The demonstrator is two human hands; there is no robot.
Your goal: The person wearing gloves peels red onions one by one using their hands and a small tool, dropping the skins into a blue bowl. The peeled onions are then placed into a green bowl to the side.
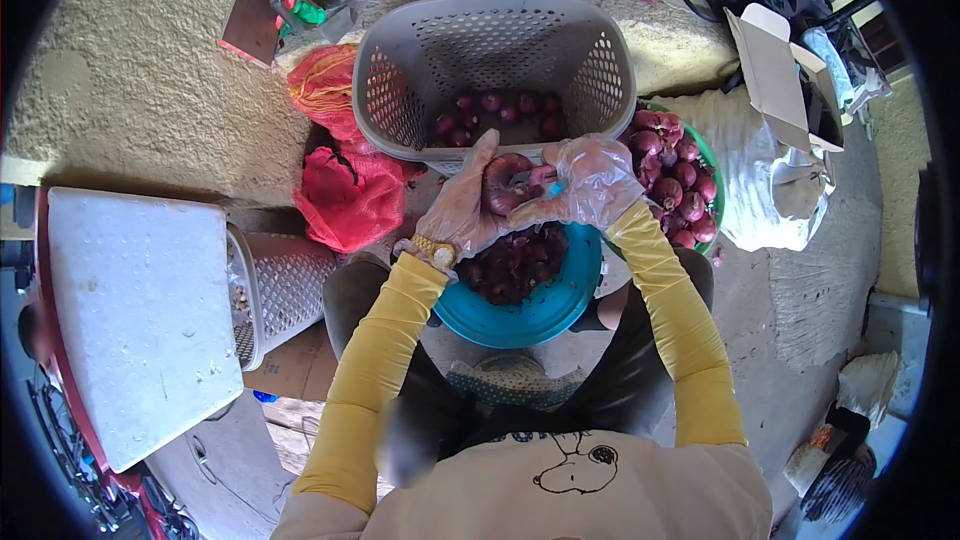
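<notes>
In the head view, my left hand [455, 208], in a clear plastic glove, is wrapped round a large red onion [506, 184]. My right hand [592, 180], gloved the same way, is closed at the onion's right side. A bit of blue [557, 187] shows among its fingers, too small to name. Below both hands stands a blue basin [585, 285] with dark red onion skins [515, 265] in it. Just beyond the hands is a grey-beige perforated basket [495, 20], with several small red onions [508, 112] on its floor.
A green-rimmed tub [716, 175] full of red onions is at the right, beside a white sack [775, 200]. Red mesh bags [350, 195] lie left of the basket. A second perforated basket [290, 285] and a white board [140, 310] are further left. An opened carton [775, 75] sits upper right.
</notes>
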